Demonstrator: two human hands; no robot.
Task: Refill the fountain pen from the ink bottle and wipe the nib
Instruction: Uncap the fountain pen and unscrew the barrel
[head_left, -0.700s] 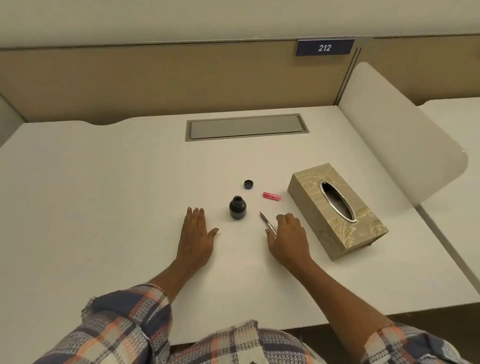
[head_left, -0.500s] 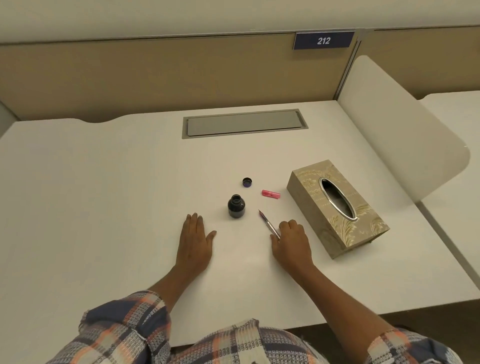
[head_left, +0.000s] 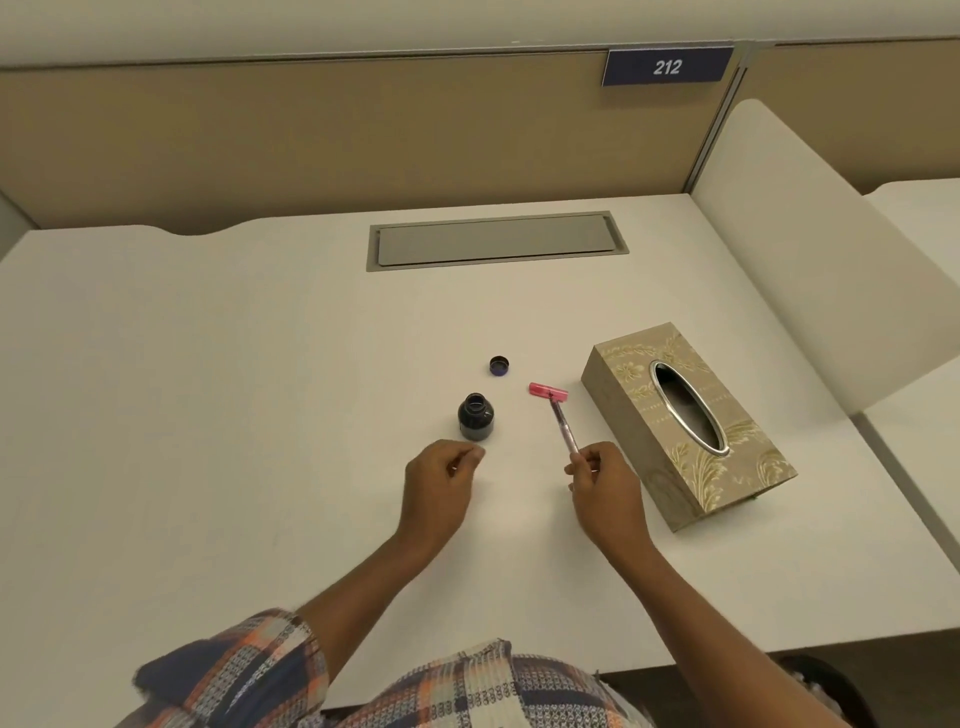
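**Pen raised in the right hand, ink bottle uncapped**

The right hand (head_left: 605, 486) pinches the fountain pen (head_left: 563, 427) by its lower end between fingertips and thumb, the barrel slanting up toward 11 o'clock so that its far tip lies over or against the pink pen cap (head_left: 548, 391) — contact there cannot be told. The nib is too small to make out.

The ink bottle (head_left: 475, 417) stands upright on the white desk (head_left: 208, 389), its mouth uncovered, at 10 o'clock from the right hand and just beyond the left. Its dark lid (head_left: 499, 366) lies apart from it at 1 o'clock, rim up.

The left hand (head_left: 439, 480) is loosely curled and holds nothing; its knuckles sit just short of the bottle at 6 o'clock — near, not touching.

A patterned tissue box (head_left: 685, 421) lies at 3 o'clock from the pen, close beside the right hand. Beyond, at 12 o'clock, a grey cable hatch (head_left: 496, 240) is set in the desk, and a plate reading 212 (head_left: 667, 66) hangs on the partition.
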